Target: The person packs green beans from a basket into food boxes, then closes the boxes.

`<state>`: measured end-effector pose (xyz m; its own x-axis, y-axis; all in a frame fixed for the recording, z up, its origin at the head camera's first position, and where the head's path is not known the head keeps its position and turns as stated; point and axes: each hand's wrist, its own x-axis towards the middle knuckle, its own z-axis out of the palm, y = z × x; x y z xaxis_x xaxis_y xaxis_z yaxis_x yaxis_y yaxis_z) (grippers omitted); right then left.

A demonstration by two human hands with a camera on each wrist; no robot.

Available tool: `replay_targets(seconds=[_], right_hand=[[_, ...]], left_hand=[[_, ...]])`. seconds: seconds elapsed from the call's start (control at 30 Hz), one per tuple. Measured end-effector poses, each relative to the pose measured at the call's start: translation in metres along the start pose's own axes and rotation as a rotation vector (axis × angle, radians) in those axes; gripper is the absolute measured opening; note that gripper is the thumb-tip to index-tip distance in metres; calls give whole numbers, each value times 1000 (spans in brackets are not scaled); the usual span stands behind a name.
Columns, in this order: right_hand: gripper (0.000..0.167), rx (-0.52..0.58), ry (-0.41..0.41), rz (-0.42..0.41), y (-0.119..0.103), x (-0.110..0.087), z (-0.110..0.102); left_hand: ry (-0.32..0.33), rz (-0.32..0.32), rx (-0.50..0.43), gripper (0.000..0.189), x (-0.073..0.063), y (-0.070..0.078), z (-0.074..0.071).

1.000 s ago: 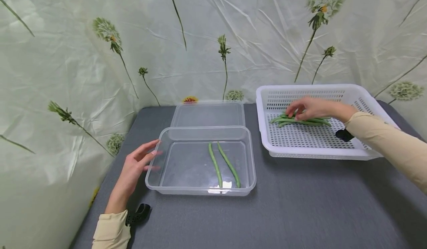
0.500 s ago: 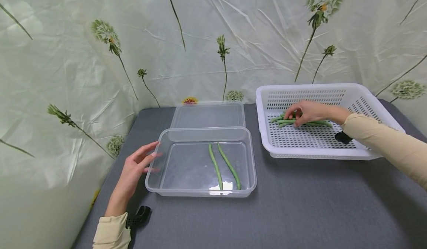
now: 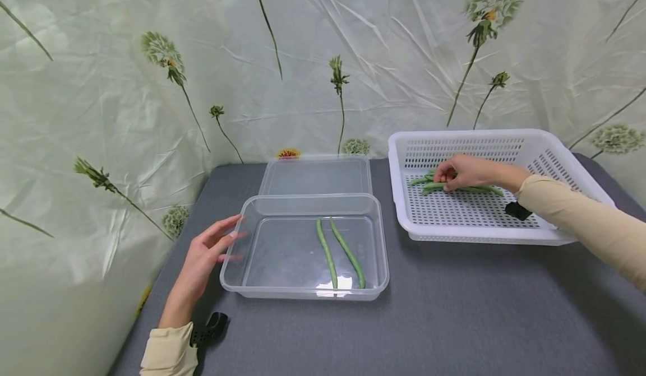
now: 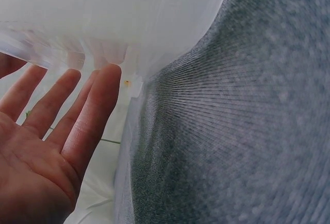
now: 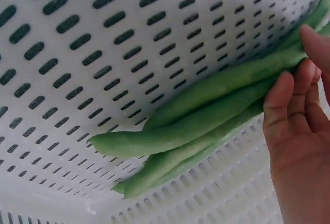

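My left hand rests with its fingers extended at the left wall of a clear plastic container. The left wrist view shows the fingertips right at that wall. Inside the container lie two green beans, lengthwise and side by side. At the right, my right hand reaches into a white perforated basket. Its thumb and fingers pinch a green bean from a small pile of several beans. The pinched bean's far end is partly hidden by the hand.
Behind the container lies a clear flat lid. A dark grey cloth covers the table. A flower-printed sheet hangs close behind the table and along its left side.
The right hand's thumb and fingers have drawn together on a bean in the basket. The left hand stays at the container's wall, and the beans in the container have not moved.
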<state>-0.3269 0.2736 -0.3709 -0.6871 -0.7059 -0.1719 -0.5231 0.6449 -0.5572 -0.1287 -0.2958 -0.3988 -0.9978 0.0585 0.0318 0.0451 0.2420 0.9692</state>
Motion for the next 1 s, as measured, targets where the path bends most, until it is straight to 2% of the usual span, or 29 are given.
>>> replay_targets(seconds=[0.17, 0.37, 0.6, 0.8, 1.0], right_hand=[[17, 82, 8, -1, 1, -4, -2], [24, 119, 30, 23, 4, -11, -8], [28, 186, 91, 34, -1, -22, -20], [36, 317, 134, 126, -9, -34, -28], [42, 436, 118, 116, -15, -43, -32]], left_hand=[[5, -8, 10, 46, 0, 1, 1], [3, 5, 14, 46, 0, 0, 0], [10, 3, 12, 46, 0, -1, 0], [7, 10, 10, 45, 0, 0, 0], [13, 3, 16, 45, 0, 1, 1]])
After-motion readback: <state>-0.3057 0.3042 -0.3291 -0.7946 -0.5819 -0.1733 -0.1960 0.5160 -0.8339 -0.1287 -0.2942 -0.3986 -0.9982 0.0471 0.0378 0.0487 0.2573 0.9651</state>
